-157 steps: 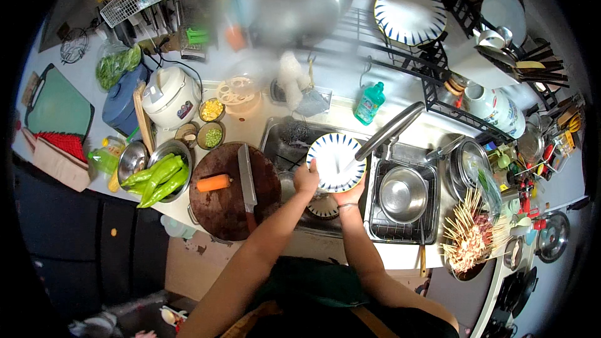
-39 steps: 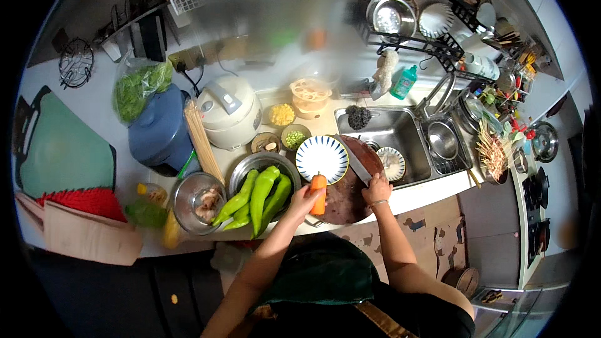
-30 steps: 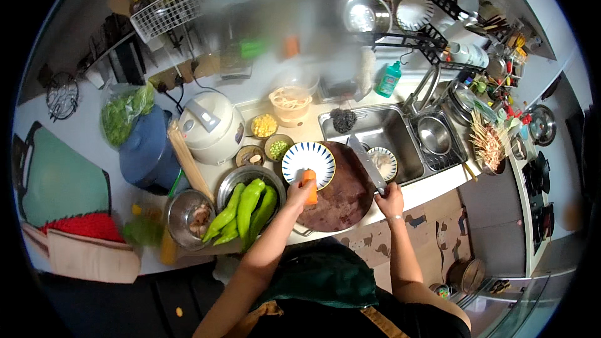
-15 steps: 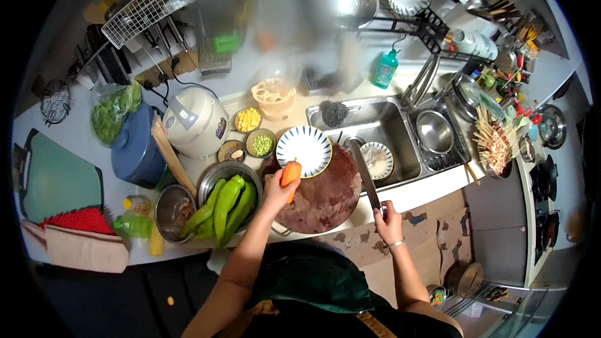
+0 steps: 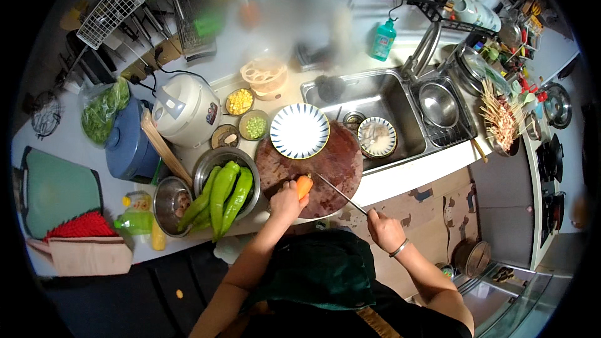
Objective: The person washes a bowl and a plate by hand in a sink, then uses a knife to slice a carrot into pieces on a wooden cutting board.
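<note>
My left hand (image 5: 287, 202) is closed around an orange carrot (image 5: 303, 186) over the near part of the round, dark reddish-brown chopping board (image 5: 341, 156). In my right hand (image 5: 386, 231) is the handle of a kitchen knife (image 5: 344, 196). Its blade appears edge-on and slants across the board, with the tip close to the carrot's end; whether the two touch I cannot tell. A white plate with blue rim strokes (image 5: 300, 131) rests on the board's far side. Left of my left hand, long green peppers (image 5: 222, 194) fill a metal bowl (image 5: 255, 164).
A sink (image 5: 400, 119) holding a striped bowl (image 5: 393, 141) lies to the right. Small bowls of corn (image 5: 239, 101) and green peas or beans (image 5: 255, 127) stand behind the peppers. A rice cooker (image 5: 188, 109), blue pot (image 5: 128, 150) and green board (image 5: 59, 184) occupy the left.
My left hand has brought the carrot down and nearer to me, onto the board area. The knife has swung from pointing away over the sink side to slanting left across the board.
</note>
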Tool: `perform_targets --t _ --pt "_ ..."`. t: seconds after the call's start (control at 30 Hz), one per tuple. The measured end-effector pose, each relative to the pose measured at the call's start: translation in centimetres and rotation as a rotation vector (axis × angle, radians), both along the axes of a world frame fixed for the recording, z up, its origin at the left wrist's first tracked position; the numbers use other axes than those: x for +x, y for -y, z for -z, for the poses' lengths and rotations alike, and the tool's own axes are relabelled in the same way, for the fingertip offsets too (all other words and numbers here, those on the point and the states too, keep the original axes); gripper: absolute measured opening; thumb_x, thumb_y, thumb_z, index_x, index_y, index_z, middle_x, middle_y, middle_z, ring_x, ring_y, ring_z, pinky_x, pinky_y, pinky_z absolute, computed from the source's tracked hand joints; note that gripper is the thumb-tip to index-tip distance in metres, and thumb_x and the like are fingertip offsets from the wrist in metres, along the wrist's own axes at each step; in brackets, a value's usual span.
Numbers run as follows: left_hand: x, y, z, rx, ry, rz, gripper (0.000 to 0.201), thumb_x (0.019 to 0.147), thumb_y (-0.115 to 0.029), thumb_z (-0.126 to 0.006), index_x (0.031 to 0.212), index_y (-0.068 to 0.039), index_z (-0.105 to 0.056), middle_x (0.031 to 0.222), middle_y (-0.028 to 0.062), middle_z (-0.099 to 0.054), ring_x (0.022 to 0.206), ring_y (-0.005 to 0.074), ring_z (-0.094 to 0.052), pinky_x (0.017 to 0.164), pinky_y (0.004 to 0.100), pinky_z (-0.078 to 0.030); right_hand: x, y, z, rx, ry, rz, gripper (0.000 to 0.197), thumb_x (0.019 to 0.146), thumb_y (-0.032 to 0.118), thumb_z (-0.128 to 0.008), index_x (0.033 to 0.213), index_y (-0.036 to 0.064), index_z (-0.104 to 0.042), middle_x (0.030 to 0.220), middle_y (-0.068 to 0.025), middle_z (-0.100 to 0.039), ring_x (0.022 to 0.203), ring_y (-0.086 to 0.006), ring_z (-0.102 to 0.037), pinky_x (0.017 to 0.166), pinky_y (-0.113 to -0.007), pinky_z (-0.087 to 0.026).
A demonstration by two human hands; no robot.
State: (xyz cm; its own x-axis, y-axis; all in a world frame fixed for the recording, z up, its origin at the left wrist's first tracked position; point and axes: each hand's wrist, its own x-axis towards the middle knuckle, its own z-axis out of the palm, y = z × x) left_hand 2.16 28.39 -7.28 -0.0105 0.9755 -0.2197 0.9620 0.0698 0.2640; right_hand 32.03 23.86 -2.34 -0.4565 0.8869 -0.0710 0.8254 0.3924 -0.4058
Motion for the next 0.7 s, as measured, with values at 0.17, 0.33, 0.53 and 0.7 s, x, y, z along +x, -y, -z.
perform_targets --t 0.17,0.33,0.53,0.7 --pt "-0.1 0.1 0.5 -0.065 -0.027 0.003 0.049 0.080 -0.042 -0.069 0.103 -0.003 -0.048 0.098 0.0156 -0.059 0.085 0.0312 -0.065 0.066 0.0422 -0.055 -1.3 0.6 0.6 -0.020 0.077 -0.073 0.014 0.088 0.014 -0.053 0.099 0.0063 -0.048 0.077 -0.0185 -0.060 0.061 -0.0366 -0.064 0.051 -0.045 -0.052" --pt "-0.7 0.0 1.4 -0.009 -0.004 0.043 0.049 0.079 -0.040 -0.071 0.103 -0.003 -0.048 0.099 0.0152 -0.059 0.086 0.0316 -0.064 0.067 0.0428 -0.055 -2.3 0.1 -0.2 -0.059 0.138 -0.072 0.013 0.088 0.013 -0.052 0.098 0.0057 -0.047 0.078 -0.0200 -0.062 0.063 -0.0370 -0.065 0.053 -0.045 -0.053" --pt "-1.0 -0.3 2.0 -0.002 0.010 0.079 0.050 0.078 -0.039 -0.072 0.102 -0.003 -0.048 0.098 0.0153 -0.059 0.084 0.0316 -0.064 0.066 0.0414 -0.055 -3.1 -0.1 -1.5 -0.073 0.138 -0.083 0.010 0.090 0.012 -0.050 0.096 0.0045 -0.047 0.075 -0.0202 -0.063 0.063 -0.0367 -0.066 0.053 -0.045 -0.053" --pt "-0.9 -0.3 1.4 0.000 -0.002 0.094 0.050 0.077 -0.038 -0.073 0.102 -0.003 -0.048 0.097 0.0145 -0.059 0.085 0.0299 -0.064 0.063 0.0394 -0.056 -4.2 0.0 -2.5 -0.181 0.245 -0.072 0.011 0.091 0.011 -0.047 0.097 0.0025 -0.044 0.071 -0.0213 -0.065 0.064 -0.0381 -0.067 0.054 -0.045 -0.054"
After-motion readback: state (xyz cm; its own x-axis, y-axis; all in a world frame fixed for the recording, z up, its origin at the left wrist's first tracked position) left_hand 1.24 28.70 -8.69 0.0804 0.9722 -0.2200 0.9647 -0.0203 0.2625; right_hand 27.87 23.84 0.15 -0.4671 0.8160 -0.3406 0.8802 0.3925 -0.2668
